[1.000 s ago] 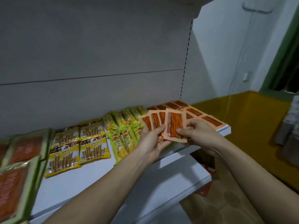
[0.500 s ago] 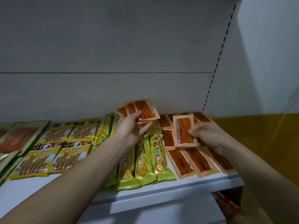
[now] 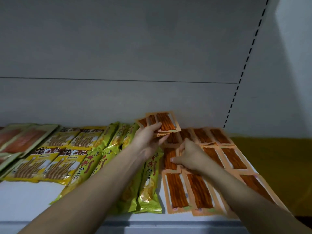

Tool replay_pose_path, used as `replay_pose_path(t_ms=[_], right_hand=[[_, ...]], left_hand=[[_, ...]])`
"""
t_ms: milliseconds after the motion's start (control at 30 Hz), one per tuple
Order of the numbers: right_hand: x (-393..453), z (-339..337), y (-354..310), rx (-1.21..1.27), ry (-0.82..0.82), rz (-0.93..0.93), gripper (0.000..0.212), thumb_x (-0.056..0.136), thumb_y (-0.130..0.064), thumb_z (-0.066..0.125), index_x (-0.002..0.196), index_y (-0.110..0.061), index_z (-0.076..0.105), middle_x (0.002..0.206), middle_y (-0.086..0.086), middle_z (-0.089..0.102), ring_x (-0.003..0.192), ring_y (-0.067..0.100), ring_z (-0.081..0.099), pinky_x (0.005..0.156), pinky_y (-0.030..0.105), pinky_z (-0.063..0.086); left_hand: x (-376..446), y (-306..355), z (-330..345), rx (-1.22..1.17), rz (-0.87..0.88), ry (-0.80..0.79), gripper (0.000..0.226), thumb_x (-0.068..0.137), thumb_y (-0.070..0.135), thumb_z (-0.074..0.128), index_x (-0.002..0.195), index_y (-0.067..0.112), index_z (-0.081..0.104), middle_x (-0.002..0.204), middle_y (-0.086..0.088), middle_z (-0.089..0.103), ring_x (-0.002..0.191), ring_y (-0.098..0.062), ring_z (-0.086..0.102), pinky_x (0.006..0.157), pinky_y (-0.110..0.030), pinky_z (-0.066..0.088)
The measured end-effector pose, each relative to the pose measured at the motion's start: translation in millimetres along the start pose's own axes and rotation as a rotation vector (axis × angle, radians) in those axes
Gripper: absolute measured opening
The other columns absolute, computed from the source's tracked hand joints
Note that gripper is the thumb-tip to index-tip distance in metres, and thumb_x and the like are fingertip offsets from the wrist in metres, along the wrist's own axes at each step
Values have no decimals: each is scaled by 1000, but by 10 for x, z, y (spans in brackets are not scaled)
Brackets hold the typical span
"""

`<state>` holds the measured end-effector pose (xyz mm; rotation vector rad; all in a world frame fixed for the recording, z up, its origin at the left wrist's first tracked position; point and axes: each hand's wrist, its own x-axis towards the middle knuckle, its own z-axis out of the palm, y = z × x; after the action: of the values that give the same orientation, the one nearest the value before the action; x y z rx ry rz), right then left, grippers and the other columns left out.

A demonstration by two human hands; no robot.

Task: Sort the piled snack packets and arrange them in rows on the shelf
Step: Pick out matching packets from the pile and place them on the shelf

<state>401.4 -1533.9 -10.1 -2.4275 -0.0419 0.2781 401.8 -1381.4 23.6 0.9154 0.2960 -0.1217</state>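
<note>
My left hand [image 3: 148, 141] grips a fanned stack of orange spicy-stick packets [image 3: 164, 123] above the back of the white shelf [image 3: 25, 200]. My right hand [image 3: 189, 157] is low over the shelf, pinching an orange packet [image 3: 169, 159] that lies in the middle row among the orange packets. More orange packets [image 3: 228, 156] lie in rows across the shelf's right part. Green packets [image 3: 150, 186] lie in rows just left of them, partly hidden by my left forearm.
Yellow biscuit-stick packets [image 3: 50, 166] lie left of the green ones. Larger green-edged packets [image 3: 22, 141] sit at the far left. A grey back panel rises behind the shelf, and its front edge [image 3: 152, 223] runs along the bottom. A yellow wall band [image 3: 278, 157] is at right.
The view moved closer to the shelf. My right hand carried one orange packet down from in front of me into the rows; my left hand lifted the stack toward the back.
</note>
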Motion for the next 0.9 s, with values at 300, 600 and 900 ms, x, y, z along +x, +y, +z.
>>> replay_pose_path(t_ms=[300, 600, 900], right_hand=[[1, -592, 36, 574, 79, -230, 28, 100, -36, 54, 115, -13, 52, 90, 7, 64, 69, 18, 64, 57, 28, 52], [97, -714, 201, 560, 7, -273, 29, 85, -15, 77, 105, -17, 58, 98, 19, 71, 84, 30, 73, 81, 48, 60], [135, -822, 529, 463, 32, -144, 20, 89, -12, 72, 107, -17, 66, 111, 10, 67, 97, 22, 68, 90, 39, 56]], left_hand=[[-122, -234, 233, 15, 50, 79, 29, 98, 2, 58, 127, 1, 59, 88, -13, 69, 78, -20, 69, 49, -25, 57], [-233, -392, 430, 193, 77, 18, 18, 96, 4, 61, 113, 0, 65, 82, -12, 74, 71, -18, 73, 57, -29, 61], [-225, -331, 257, 157, 109, 179, 14, 97, -1, 56, 111, -4, 60, 86, -18, 70, 63, -22, 73, 46, -29, 57]])
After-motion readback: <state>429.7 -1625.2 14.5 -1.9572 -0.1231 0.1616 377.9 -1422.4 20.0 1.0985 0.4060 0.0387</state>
